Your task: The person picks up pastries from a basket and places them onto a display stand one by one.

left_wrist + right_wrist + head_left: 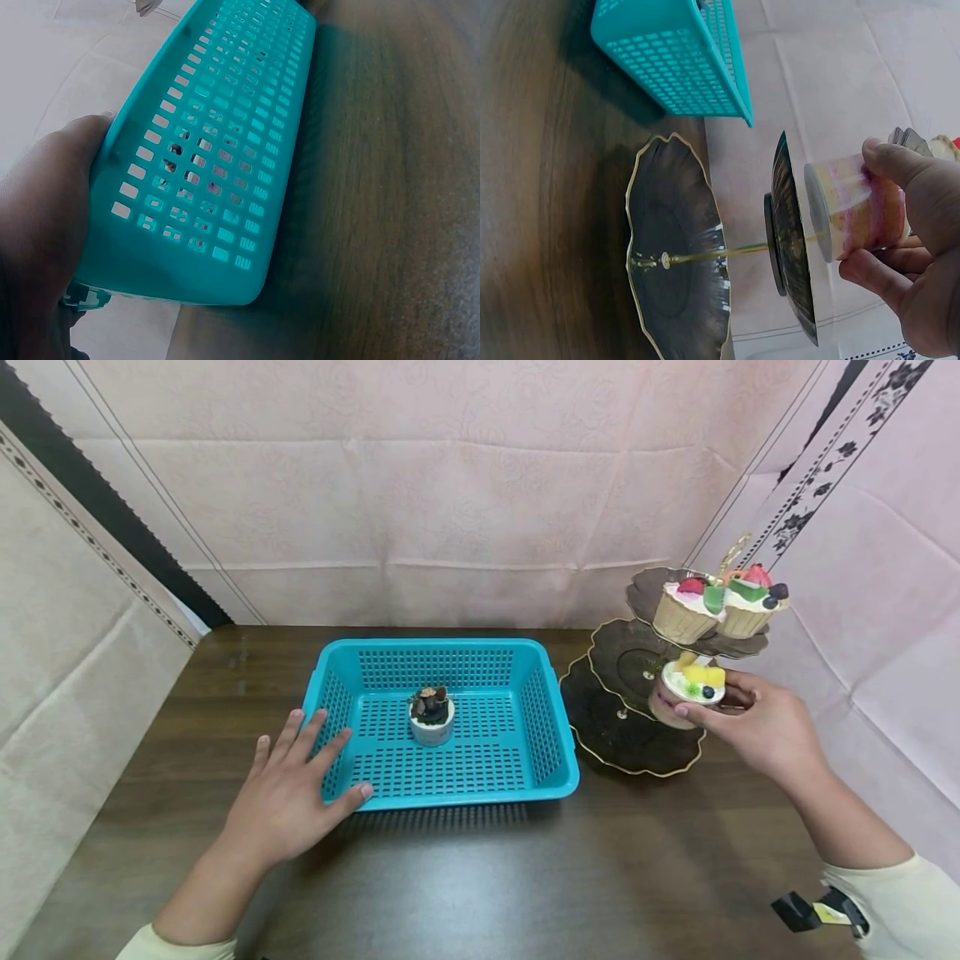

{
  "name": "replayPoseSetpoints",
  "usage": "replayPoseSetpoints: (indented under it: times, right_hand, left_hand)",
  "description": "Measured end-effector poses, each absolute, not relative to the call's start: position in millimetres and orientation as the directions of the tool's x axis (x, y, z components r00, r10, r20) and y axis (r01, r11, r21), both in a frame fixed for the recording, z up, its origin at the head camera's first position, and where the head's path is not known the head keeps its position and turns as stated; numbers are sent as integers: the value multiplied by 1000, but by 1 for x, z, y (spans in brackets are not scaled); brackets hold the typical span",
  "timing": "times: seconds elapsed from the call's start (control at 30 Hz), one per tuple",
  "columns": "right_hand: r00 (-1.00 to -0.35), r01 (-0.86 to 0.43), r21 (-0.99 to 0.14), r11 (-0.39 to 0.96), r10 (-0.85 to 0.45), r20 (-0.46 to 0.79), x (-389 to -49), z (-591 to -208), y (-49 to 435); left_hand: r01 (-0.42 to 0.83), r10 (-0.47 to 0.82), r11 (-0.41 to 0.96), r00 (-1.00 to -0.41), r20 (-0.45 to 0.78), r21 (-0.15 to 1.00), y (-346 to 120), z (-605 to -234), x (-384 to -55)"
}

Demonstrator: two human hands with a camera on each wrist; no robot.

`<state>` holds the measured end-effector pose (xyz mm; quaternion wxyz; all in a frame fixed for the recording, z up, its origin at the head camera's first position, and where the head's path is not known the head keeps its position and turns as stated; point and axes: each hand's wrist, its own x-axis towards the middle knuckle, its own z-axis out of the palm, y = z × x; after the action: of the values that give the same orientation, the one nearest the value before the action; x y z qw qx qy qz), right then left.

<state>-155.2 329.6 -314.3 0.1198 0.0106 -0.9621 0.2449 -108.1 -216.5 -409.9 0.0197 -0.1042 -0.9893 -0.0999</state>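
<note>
With thumb and fingers my right hand (772,722) grips a toy dessert cup (667,706) topped with cream, yellow fruit pieces and a blueberry. The right wrist view shows its pink and tan layered side, just off the middle plate (791,232) of a dark three-tier stand. Two toy cupcakes (686,617) with berries and green pieces sit on the top tier. My left hand (288,802), fingers spread, rests on the near left corner of a turquoise basket (450,799). A small white cup dessert with a dark topping (432,727) stands inside the basket.
The stand's wide bottom plate (637,760) has a wavy gold rim and stands close to the basket's right side. A gold handle (733,553) rises from its top. Pale cloth (450,527) hangs behind the brown wooden table (465,893).
</note>
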Motion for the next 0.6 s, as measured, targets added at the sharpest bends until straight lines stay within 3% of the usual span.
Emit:
replayPoseSetpoints:
  times: [0.6]
  right_hand:
    - [-980, 14, -402, 915, 92, 176, -162, -314, 347]
  left_hand:
    - [208, 200, 959, -978, 62, 191, -216, -410, -108]
